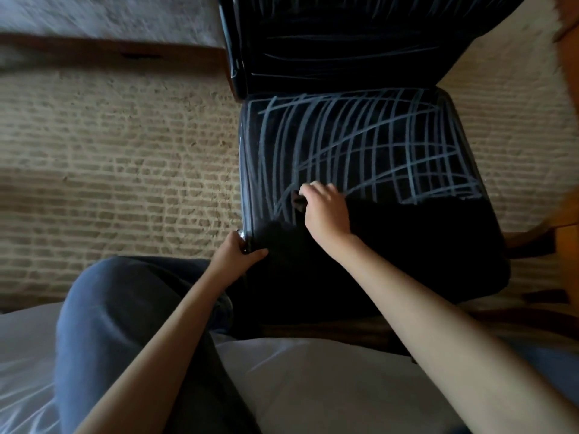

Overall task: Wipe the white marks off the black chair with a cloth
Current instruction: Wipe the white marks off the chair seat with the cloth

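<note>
Head view: right hand curls fingers round the cloth on the black chair; left hand grips its edge. Slackening could let it slide.

Looks like a home bedroom: beige woven brick-patterned carpet underfoot, smooth white bedsheet at the near edge, orange-brown wooden furniture at right.

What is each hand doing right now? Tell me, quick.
Left hand: grips the front corner of the chair.
Right hand: fingers curled round a dark cloth, held against the seat.
</note>
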`<action>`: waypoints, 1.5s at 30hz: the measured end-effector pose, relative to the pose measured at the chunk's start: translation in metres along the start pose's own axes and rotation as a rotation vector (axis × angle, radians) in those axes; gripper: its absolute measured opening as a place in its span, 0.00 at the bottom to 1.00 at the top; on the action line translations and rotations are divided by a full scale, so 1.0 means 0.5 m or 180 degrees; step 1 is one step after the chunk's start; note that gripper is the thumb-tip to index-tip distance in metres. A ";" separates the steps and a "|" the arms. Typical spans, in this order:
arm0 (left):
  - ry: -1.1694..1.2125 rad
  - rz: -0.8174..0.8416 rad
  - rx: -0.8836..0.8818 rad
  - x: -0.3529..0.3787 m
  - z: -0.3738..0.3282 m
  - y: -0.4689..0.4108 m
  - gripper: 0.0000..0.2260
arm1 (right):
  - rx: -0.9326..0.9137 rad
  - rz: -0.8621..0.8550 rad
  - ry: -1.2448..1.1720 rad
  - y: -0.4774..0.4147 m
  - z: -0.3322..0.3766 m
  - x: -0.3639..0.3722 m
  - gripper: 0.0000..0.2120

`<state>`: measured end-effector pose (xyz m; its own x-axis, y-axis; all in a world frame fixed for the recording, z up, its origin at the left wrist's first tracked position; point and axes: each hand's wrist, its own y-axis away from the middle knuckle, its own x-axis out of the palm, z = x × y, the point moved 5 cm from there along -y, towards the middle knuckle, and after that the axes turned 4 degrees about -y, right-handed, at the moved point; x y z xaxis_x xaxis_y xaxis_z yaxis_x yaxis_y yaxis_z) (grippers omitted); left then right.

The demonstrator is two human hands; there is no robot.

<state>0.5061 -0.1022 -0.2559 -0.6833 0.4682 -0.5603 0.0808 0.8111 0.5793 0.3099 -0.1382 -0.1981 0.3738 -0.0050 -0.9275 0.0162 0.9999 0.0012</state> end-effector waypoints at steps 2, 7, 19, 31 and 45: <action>0.0086 0.0005 0.0019 0.000 -0.006 0.002 0.18 | -0.0070 -0.0041 -0.0195 0.043 0.014 0.004 0.13; 0.0160 -0.0002 0.0293 0.010 -0.018 0.009 0.14 | -0.1252 -0.0091 -0.0401 0.199 0.038 0.033 0.14; 0.0319 0.0580 0.0564 0.019 -0.027 0.004 0.11 | -0.1245 -0.0063 -0.0523 0.169 0.073 0.047 0.15; 0.0192 0.0597 0.0188 0.037 -0.003 0.004 0.23 | -0.1072 0.0103 -0.0277 0.003 0.130 0.064 0.15; -0.0408 0.0482 -0.0168 0.049 0.030 -0.006 0.44 | -0.1102 -0.0111 -0.0048 -0.030 0.096 0.040 0.15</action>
<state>0.5003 -0.0878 -0.2803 -0.5680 0.6269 -0.5333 0.1352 0.7102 0.6909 0.3618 -0.1538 -0.1987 0.3923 -0.0369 -0.9191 -0.2854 0.9450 -0.1598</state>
